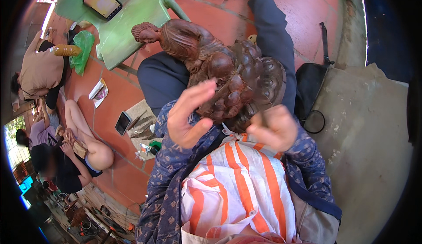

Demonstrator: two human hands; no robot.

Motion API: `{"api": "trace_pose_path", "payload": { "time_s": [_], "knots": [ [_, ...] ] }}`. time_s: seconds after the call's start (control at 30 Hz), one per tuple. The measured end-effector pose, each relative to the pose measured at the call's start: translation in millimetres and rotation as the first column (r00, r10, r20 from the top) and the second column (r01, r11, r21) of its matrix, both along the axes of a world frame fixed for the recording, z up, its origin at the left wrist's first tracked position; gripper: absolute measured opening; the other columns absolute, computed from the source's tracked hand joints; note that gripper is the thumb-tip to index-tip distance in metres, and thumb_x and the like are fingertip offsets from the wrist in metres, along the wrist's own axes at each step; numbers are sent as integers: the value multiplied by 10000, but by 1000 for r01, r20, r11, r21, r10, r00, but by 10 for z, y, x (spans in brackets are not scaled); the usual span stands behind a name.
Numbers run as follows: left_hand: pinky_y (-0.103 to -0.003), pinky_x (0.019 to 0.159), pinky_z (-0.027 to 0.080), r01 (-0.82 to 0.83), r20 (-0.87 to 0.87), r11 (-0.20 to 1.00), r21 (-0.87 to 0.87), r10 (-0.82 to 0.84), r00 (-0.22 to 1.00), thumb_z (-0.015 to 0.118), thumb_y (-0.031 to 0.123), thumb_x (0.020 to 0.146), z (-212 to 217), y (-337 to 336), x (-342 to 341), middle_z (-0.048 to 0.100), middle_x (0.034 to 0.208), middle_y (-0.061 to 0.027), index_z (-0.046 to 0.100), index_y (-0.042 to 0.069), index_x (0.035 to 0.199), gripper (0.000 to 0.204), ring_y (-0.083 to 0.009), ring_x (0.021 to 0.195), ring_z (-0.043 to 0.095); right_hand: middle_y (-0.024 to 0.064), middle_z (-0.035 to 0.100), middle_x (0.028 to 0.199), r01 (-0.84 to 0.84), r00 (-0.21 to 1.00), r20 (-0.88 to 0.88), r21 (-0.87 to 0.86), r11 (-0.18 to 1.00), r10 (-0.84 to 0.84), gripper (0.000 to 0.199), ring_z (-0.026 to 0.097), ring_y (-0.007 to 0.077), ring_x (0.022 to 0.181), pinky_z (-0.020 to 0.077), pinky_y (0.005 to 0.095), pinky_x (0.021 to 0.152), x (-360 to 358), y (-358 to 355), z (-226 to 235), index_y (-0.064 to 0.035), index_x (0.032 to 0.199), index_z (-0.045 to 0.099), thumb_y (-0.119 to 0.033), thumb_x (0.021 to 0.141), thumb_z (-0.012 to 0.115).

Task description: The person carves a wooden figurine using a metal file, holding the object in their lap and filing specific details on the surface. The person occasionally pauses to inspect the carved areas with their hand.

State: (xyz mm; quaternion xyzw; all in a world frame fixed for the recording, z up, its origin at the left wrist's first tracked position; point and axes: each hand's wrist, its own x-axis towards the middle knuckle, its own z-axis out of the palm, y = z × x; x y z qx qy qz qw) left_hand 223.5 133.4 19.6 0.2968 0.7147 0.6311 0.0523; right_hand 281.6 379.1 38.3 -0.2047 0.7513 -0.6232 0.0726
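Item: my left hand (pixel 190 114), lying open, fingers spread, palm touching the near flank of the dark wooden figure carving (pixel 220 70). The carving is resting across my lap, long axis running lower right to upper left, head pointing up-left (toward the green chair (pixel 127 20)). My right hand (pixel 273 127) is curling loosely closed at its base, gripping nothing that I can make out.

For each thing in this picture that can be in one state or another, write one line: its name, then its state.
Wooden statue: lying tilted across the lap.
Left hand: open, fingers spread, on the statue.
Right hand: closed loosely against the statue.
Phone on green chair: screen lit.
Phone on floor: screen dark.
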Motion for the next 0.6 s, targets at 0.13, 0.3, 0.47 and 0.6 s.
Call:
{"api": "trace_pose_path", "payload": {
  "time_s": [0.13, 0.3, 0.47, 0.6],
  "knots": [
    [-406, 861, 525, 130, 162, 978, 162, -156, 974, 532, 278, 982, 113, -77, 195, 661, 1031, -247, 590, -106, 1094, 404, -342, 970, 659, 99, 538, 539, -102, 990, -80, 161, 982, 116, 327, 558, 318, 474, 425, 430, 451, 93, -454, -127, -55, 625, 560, -250, 877, 633],
    [-438, 637, 593, -271, 484, 897, 350, 75, 872, 432, 244, 1026, 87, -396, 350, 641, 815, -198, 505, -18, 923, 291, -304, 704, 672, 86, 596, 685, -179, 983, -27, 143, 973, 184, 370, 620, 300, 597, 454, 410, 500, 72, -546, -120, -74, 699, 574, -397, 862, 653],
    [-396, 651, 576, -732, 505, 675, 86, 604, 617, 418, 283, 1033, -307, -1656, 83, 636, 810, -151, 509, 39, 978, 266, -271, 738, 659, 77, 615, 809, 18, 990, -139, -52, 998, -25, 160, 601, 187, 603, 448, 313, 509, -39, -313, -116, -21, 896, 660, -59, 773, 757],
    [-441, 686, 567, -883, 612, 462, -83, 723, 321, 463, 315, 1013, -1271, -3069, 522, 655, 823, -155, 532, 66, 1054, 262, -290, 764, 655, 64, 610, 745, 247, 964, -108, 18, 969, -244, 70, 560, 108, 608, 419, 241, 511, -107, 82, 6, 15, 862, 657, -18, 820, 702]
  ]
}}
